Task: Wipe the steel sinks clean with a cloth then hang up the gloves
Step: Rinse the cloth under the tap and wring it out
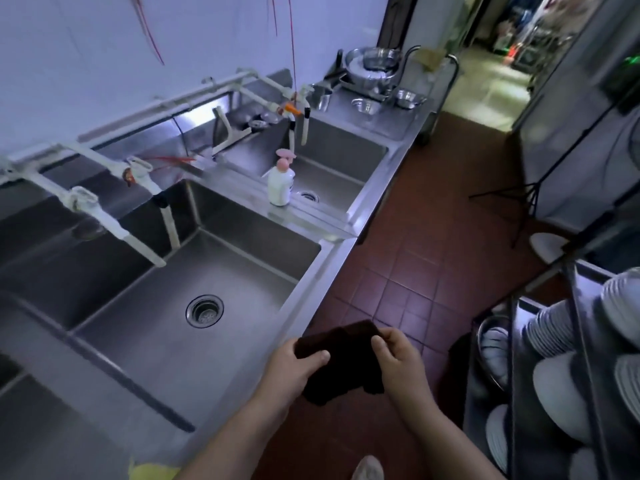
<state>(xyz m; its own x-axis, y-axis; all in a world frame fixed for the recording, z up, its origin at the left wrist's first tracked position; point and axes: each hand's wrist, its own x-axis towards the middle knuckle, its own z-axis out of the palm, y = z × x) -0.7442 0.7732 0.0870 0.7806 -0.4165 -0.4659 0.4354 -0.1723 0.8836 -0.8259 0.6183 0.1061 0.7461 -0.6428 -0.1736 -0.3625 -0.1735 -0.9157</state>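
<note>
Brushed stainless steel forms a row of deep rectangular sinks (242, 247), each with a round strainer drain (204, 311) in a dull, streaked floor. White plastic pipes (114, 223) with taps run along the backsplash. A white pump bottle (281, 181) with a pink head stands on the divider between two basins. The cloth (341, 362), dark brown and soft, folded into a thick pad, is held over the red tiled floor (408, 258), just beside the front rim of the nearest sink. The left hand (294, 367) grips its left edge, thumb on top; the right hand (398, 358) pinches its right edge with curled fingers. Steel bowls (372, 65) sit at the far counter end; stacked white plates (554, 327) fill a rack on the right.
</note>
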